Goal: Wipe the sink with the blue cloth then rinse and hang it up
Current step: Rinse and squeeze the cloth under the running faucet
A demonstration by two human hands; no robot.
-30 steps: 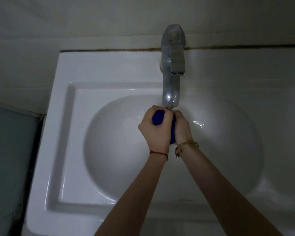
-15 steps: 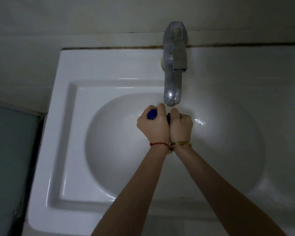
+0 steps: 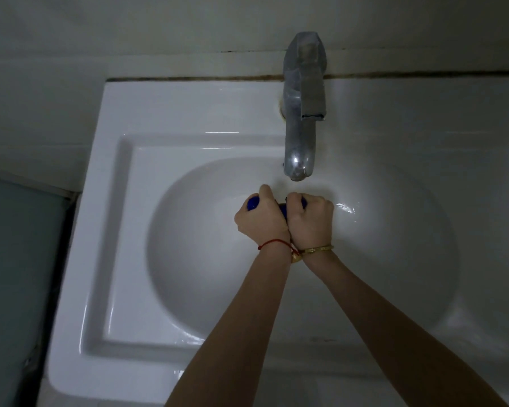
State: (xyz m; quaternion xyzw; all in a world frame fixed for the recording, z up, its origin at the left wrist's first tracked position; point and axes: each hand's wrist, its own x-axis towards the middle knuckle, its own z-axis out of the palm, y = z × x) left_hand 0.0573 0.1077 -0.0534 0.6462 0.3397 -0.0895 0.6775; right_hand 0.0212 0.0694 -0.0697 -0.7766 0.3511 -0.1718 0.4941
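Blue cloth (image 3: pixel 282 207) shows only as slivers between my fists, bunched into a tight roll just in front of the tap spout (image 3: pixel 299 168), over the bowl of the white sink (image 3: pixel 115 230). My left hand (image 3: pixel 262 217) grips one end, my right hand (image 3: pixel 310 220) the other, knuckles touching. I judge it soft, soaked and heavier than dry, probably slick, so I would hold it by the ends for wringing, then by a corner for hanging.

Dim pale wall (image 3: pixel 130 30) (dark seam)
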